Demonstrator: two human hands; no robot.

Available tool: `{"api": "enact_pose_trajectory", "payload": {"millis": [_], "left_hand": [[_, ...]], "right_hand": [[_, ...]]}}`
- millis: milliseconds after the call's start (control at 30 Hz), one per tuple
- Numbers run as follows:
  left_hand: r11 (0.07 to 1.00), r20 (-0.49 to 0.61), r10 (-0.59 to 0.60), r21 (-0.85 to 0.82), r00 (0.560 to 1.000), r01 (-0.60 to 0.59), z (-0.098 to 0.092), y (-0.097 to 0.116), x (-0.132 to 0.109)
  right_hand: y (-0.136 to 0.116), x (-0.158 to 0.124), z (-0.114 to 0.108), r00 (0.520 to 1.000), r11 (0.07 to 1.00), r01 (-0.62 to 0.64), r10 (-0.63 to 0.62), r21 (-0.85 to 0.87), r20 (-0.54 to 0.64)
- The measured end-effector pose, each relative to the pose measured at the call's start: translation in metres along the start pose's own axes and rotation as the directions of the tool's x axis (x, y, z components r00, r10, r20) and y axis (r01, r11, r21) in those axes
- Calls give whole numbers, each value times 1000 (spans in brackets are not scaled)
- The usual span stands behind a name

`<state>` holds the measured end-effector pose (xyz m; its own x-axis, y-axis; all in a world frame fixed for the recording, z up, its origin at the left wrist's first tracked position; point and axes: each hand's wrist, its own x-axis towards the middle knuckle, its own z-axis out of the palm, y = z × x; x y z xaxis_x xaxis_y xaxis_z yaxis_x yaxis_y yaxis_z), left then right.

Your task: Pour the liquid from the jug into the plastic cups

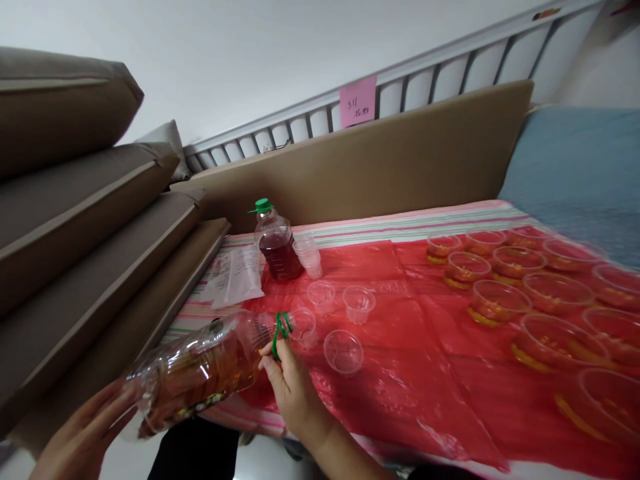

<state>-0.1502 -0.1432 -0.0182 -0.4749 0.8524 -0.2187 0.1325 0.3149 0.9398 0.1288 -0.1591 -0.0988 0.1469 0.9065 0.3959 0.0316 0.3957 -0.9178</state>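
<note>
A large clear plastic bottle (200, 367) with amber liquid lies tilted in the air, its uncapped neck pointing right. My left hand (95, 427) supports its base with the fingers against the plastic. At the neck, my right hand (293, 393) is closed by the green carrying loop (281, 327). The bottle's mouth is over a clear plastic cup (306, 328); whether liquid flows cannot be made out. Nearby stand more clear cups: one behind (321, 293), another to the right (359, 305) and a wider one in front (344, 352).
A green-capped bottle of dark red liquid (281, 253) stands behind, beside stacked cups (309, 255) and a plastic bag (237, 277). Several cups with amber liquid (500, 301) fill the right of the red sheet (400, 387). Brown cushions (75, 220) are piled at left.
</note>
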Motion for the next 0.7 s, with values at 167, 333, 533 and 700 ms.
{"api": "enact_pose_trajectory", "payload": {"millis": [167,333,533,700], "left_hand": [[1000,-25,-18,-11,1000,17,4,6,-4],[1000,-26,-28,-14,999,28,2,7,-5],[999,-6,9,31,1000,-9,-6,-1,5],[997,-107,74,22,992,-72,5,10,-9]], "right_hand": [[1,0,0,1000,1000,-15,15,17,8],[0,1,0,999,998,-42,41,44,25],[-3,2,-1,999,998,-44,43,42,10],[-1,2,-1,996,995,-82,81,51,27]]}}
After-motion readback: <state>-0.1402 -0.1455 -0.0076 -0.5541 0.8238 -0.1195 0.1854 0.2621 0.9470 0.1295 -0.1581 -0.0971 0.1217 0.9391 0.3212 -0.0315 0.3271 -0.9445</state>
